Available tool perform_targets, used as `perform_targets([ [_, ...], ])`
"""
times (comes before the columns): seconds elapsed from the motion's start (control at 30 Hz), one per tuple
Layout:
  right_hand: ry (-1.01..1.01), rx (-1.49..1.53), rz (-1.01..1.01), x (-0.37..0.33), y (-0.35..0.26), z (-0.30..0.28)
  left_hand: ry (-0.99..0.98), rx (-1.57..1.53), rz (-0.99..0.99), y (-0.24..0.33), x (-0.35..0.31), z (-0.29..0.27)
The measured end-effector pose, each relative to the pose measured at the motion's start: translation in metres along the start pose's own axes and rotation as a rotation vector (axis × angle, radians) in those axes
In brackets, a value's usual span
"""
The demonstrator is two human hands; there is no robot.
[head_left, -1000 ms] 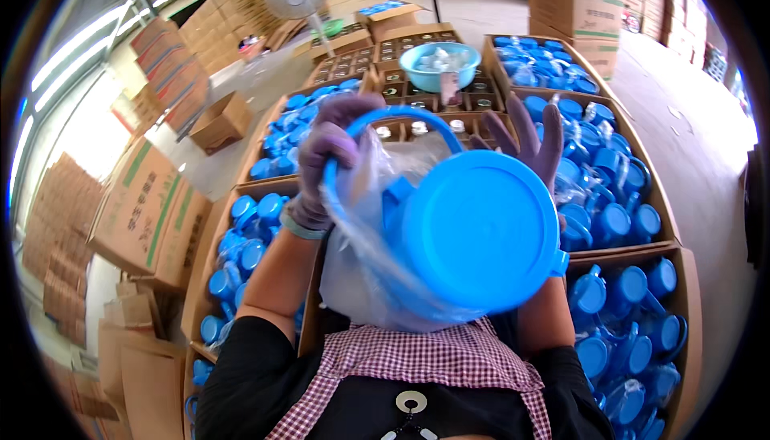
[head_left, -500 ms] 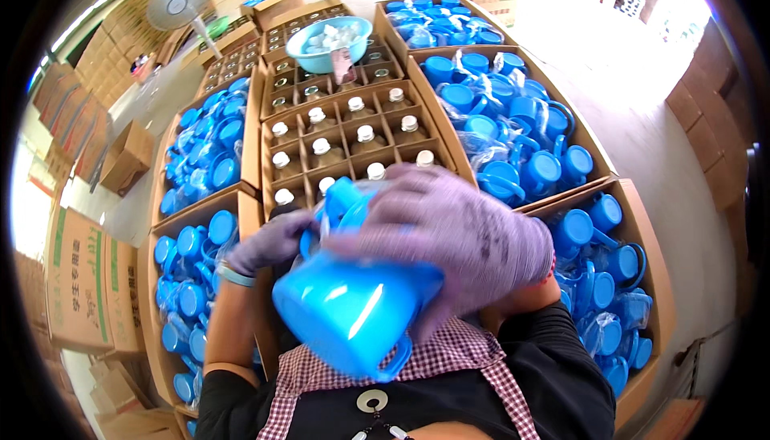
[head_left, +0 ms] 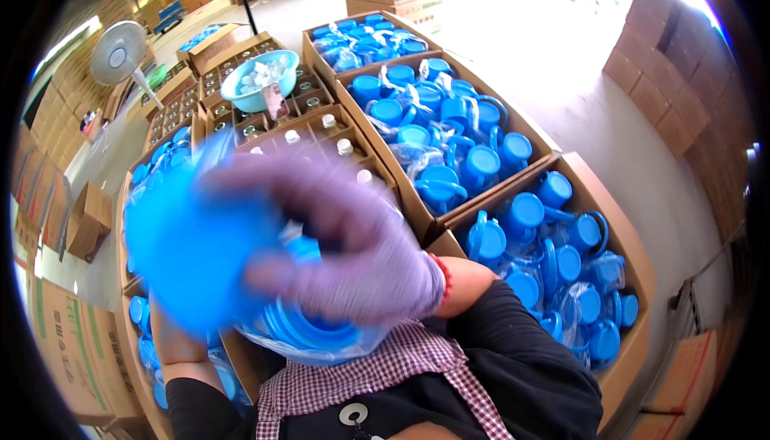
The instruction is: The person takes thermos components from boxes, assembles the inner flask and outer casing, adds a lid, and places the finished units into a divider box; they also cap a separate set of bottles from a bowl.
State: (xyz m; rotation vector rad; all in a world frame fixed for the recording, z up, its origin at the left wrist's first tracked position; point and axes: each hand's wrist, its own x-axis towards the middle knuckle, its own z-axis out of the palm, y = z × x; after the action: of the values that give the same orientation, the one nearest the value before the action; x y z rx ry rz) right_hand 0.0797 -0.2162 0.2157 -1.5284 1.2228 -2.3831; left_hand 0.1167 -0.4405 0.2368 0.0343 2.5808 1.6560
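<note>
My right hand (head_left: pixel 345 239), in a purple knit glove, grips a blue plastic mug (head_left: pixel 192 255) that is smeared by motion. The mug is held up on the left, close to the camera. Behind it my left hand is hidden; only the left forearm (head_left: pixel 178 340) shows below. At my chest, under the right hand, a clear plastic bag (head_left: pixel 317 352) surrounds more blue plastic ware, partly covered by the hand. Just beyond stands a divided carton (head_left: pixel 377 155) with white-capped bottles in its cells.
Cartons of blue mugs (head_left: pixel 525 211) stand at my right, with another mug carton (head_left: pixel 449 63) farther back and more on the left. A light blue basin (head_left: pixel 249 101) holding white pieces rests on bottle cartons. A fan (head_left: pixel 119 55) stands far left.
The view has turned to the right. My right hand has carried the blue mug leftward and up, covering the left hand. The bagged blue plastic ware at my chest now shows.
</note>
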Motion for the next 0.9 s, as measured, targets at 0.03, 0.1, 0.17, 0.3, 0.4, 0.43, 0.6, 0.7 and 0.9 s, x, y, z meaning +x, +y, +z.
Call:
perform_targets([
  [0.03, 0.290, 0.233, 0.117, -0.002, 0.004, 0.002, -0.003, 0.170, 0.082, 0.001, -0.001, -0.022],
  [0.1, 0.592, 0.216, -0.240, 0.007, 0.033, -0.036, 0.076, 0.311, 0.172, 0.016, -0.009, -0.017],
  [0.17, 0.813, -0.485, -0.315, 0.006, 0.074, -0.117, 0.180, 0.707, 0.389, 0.052, -0.015, 0.015],
  [0.3, 0.350, -1.649, 0.191, -0.065, 0.167, -0.290, 0.149, 0.884, 0.528, 0.053, -0.013, 0.006],
  [0.4, -0.154, -1.725, 0.595, -0.111, 0.207, -0.311, 0.177, 1.012, 0.376, 0.047, -0.016, -0.018],
  [0.43, -0.277, -1.784, 0.665, -0.115, 0.202, -0.295, 0.139, 1.023, 0.238, 0.040, -0.013, -0.031],
  [0.6, 0.103, -0.605, 0.345, -0.090, 0.188, -0.184, 0.220, 1.215, 0.251, 0.045, 0.003, -0.073],
  [0.7, -0.012, 0.187, 0.587, -0.083, 0.191, -0.110, 0.190, 1.322, 0.061, 0.089, 0.004, -0.043],
  [0.9, -0.248, 0.476, 0.793, -0.115, 0.220, -0.032, 0.281, 1.274, 0.076, 0.090, -0.045, -0.035],
])
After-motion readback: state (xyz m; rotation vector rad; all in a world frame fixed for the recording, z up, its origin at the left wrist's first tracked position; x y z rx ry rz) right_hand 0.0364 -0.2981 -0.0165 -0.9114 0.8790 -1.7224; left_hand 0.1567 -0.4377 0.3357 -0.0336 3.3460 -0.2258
